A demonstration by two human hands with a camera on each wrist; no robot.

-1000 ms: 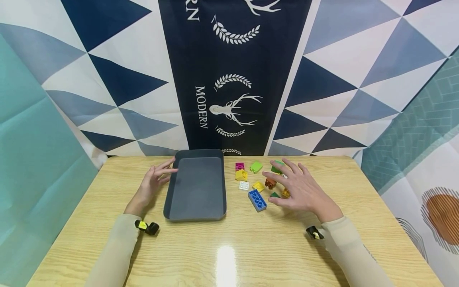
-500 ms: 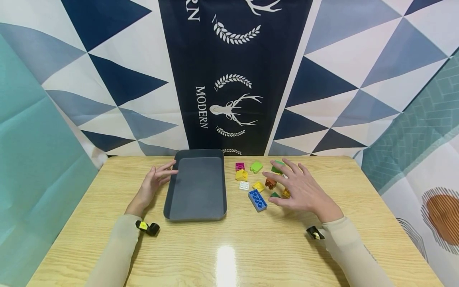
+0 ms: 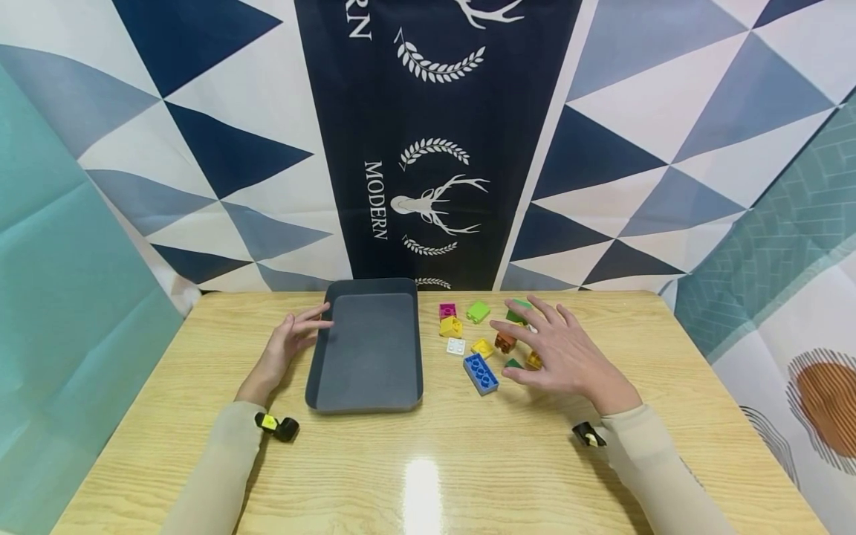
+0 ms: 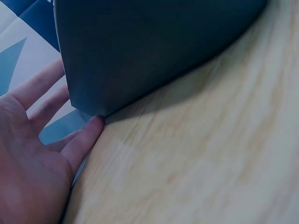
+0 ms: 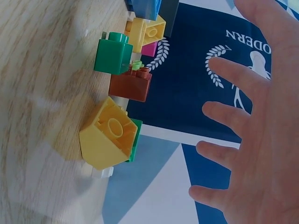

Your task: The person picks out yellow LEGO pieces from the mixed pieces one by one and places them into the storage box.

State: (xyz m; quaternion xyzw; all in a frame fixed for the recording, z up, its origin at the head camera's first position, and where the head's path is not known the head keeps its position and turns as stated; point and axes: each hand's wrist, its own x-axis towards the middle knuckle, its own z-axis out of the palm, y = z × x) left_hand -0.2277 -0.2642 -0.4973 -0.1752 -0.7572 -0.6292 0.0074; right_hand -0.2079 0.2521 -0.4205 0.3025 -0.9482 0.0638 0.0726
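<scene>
In the head view a dark grey tray [image 3: 368, 357] lies on the table, left of centre. My left hand [image 3: 277, 357] is at its left side, the straight fingers reaching to the rim. The left wrist view has one fingertip [image 4: 97, 120] by the tray's bottom edge, other fingers passing behind its wall. My right hand [image 3: 562, 357], fingers spread and holding nothing, hovers over toy building bricks. Nearby are a blue brick [image 3: 481, 374], a brown brick [image 3: 504, 342] and a white brick [image 3: 455, 346]. A sloped yellow brick [image 5: 110, 135] and a green brick [image 5: 113, 53] show in the right wrist view.
Between tray and right hand lie a magenta brick [image 3: 447, 310], a sloped yellow brick [image 3: 451, 326] and a lime green brick [image 3: 478, 311]. Some bricks are partly covered by the right hand. A patterned cloth [image 3: 428, 111] hangs behind the wooden table [image 3: 334, 475].
The left hand's fingers have shifted very slightly towards the near side along the tray's rim. My right hand, the tray and the bricks have stayed practically still.
</scene>
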